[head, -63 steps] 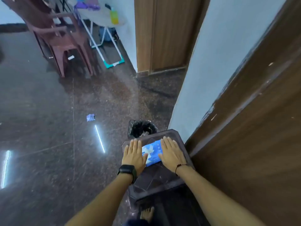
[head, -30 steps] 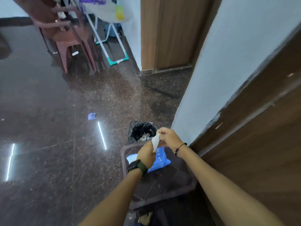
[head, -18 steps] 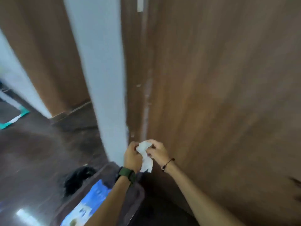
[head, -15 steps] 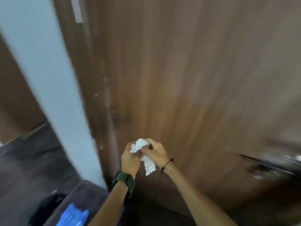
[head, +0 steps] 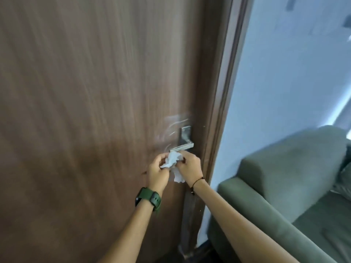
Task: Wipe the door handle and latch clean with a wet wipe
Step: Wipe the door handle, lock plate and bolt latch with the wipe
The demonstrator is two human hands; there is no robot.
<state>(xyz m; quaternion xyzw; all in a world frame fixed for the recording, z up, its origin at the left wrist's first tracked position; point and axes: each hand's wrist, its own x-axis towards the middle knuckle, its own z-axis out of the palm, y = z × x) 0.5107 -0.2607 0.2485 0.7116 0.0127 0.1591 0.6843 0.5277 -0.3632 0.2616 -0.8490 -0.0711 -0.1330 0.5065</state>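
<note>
At the door, head view: both hands are raised just below the metal door handle [head: 182, 147].
Wipe: a crumpled white wet wipe [head: 173, 160] is bunched between the hands, one end hanging down.
Left hand [head: 158, 172]: fingers curled, pinching the wipe.
Right hand [head: 188, 166]: also gripping the wipe, nearest the lever.
Door [head: 95, 111]: pale smears around the handle plate.
Latch: probably on the door edge; blur hides it.
Advice: spread the wipe flat, wrap the lever fully, then work along it.
Beside: a green sofa [head: 288, 186].
</note>
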